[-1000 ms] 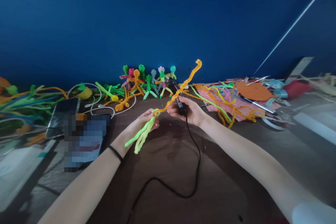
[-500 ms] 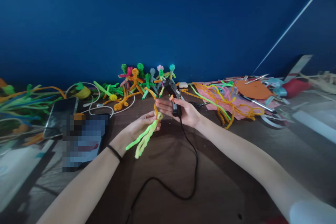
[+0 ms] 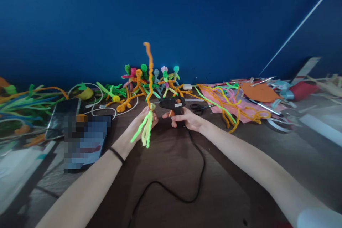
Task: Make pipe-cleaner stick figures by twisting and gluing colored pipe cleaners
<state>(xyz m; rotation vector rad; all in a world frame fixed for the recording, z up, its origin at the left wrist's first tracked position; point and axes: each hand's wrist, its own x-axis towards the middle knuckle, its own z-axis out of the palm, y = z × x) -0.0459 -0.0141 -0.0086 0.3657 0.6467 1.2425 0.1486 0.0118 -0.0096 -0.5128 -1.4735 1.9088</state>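
In the middle of the head view, my left hand [image 3: 141, 123] grips a pipe-cleaner figure [image 3: 146, 128] with pale green limbs hanging down. A long orange pipe cleaner [image 3: 151, 67] sticks up from it. My right hand [image 3: 191, 119] is wrapped round a black glue gun [image 3: 171, 103], with fingers at its orange trigger. The gun lies level, its nozzle pointing left, close to the small knob at the figure's top; whether they touch I cannot tell. A black cord [image 3: 201, 171] runs from the gun down across the table.
Behind the hands, several finished pipe-cleaner figures [image 3: 139, 82] stand by the blue wall. Black scissors [image 3: 199, 108] lie right of the gun. Pink paper [image 3: 213, 105] with loose pipe cleaners and orange paper [image 3: 259, 92] is at right. A phone [image 3: 62, 117] and a tablet [image 3: 88, 149] lie left.
The glue gun has swung from pointing up and away to lying level, aimed left at the figure. The figure has shifted left, and its orange pipe cleaner now stands upright.
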